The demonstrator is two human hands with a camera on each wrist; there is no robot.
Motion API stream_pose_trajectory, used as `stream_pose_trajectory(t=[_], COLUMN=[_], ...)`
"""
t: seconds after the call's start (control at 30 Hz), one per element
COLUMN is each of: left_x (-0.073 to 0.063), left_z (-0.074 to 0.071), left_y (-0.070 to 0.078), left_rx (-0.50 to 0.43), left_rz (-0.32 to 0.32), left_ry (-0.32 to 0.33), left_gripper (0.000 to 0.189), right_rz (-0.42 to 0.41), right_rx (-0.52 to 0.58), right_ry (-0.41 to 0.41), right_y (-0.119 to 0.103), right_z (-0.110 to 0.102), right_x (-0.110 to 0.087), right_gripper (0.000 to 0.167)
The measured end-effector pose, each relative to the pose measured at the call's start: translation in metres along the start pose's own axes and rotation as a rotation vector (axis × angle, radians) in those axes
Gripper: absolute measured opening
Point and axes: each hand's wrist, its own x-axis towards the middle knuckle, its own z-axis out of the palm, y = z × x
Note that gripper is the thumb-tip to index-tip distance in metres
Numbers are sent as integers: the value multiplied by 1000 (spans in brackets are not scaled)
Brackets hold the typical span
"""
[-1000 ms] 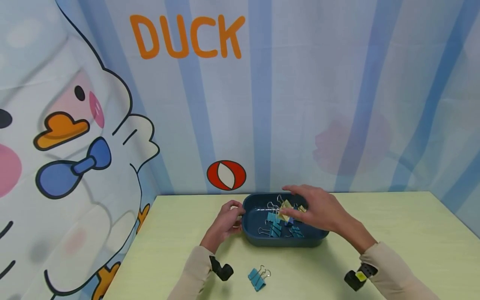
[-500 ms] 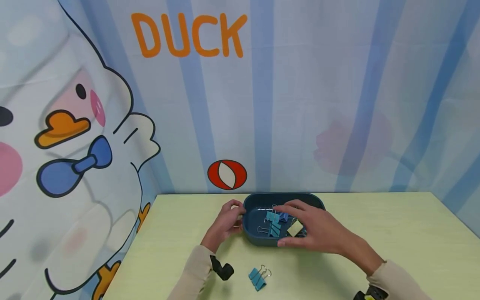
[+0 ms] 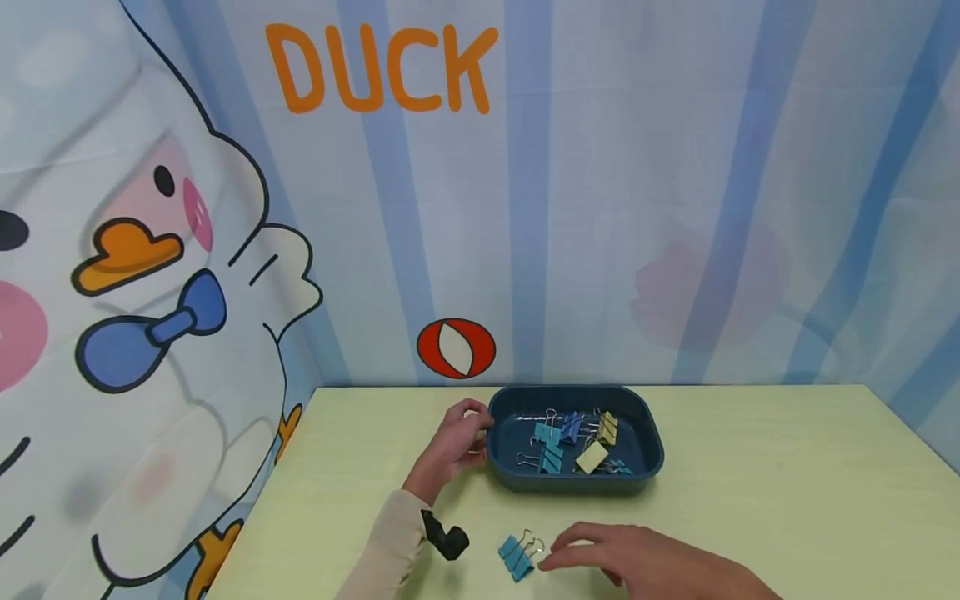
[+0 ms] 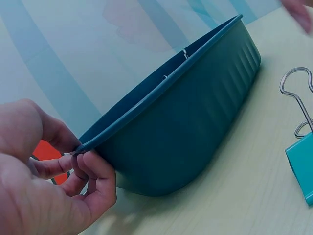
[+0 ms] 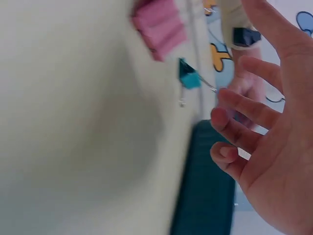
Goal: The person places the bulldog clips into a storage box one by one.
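Observation:
My left hand [image 3: 456, 442] grips the left rim of a dark blue-green plastic bin [image 3: 570, 483], with thumb and curled fingers on the lip in the left wrist view. Inside lie several binder clips: light blue ones [image 3: 551, 458], a dark blue one [image 3: 571, 427] and two yellow ones [image 3: 592, 457]. In front of the bin, a single light blue binder clip [image 3: 516, 560] rests on the table, its wire handles pointing up and right. My right hand [image 3: 637, 557] is just right of that clip, fingers loosely bent and apart, holding nothing.
The pale yellow table [image 3: 780, 483] ends at a striped fabric backdrop [image 3: 585, 208] right behind the bin. In the right wrist view, a blurred pink ridged object [image 5: 160, 27] lies on the table near the light blue clip.
My right hand has let go of a yellow binder clip in the bin and moved out toward the front, beside the clip on the table. The left hand has stayed on the rim.

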Motion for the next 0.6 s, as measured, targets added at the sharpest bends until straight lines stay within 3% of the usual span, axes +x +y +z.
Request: stream_pose_trajectory(t=[0.23, 0.3, 0.4, 0.47, 0.6], left_x=[0, 0, -1, -1, -2], left_z=[0, 0, 0, 1, 2], left_y=[0, 0, 1, 1, 1], left_rx=[0, -1, -10, -17, -24], left_rz=[3, 2, 4, 6, 9], left_ry=[0, -1, -2, -6, -13], left_gripper=[26, 26, 26, 25, 24], right_rz=[-208, -219, -174, -84, 15], right_rx=[-137, -115, -22, 74, 255], right_ry=[-27, -13, 25, 48, 108], right_y=[36, 44, 49, 44, 35], right_z=[35, 44, 55, 59, 68], right_x=[-6, -7, -7, -8, -6], right_gripper=[42, 39, 33, 29, 20])
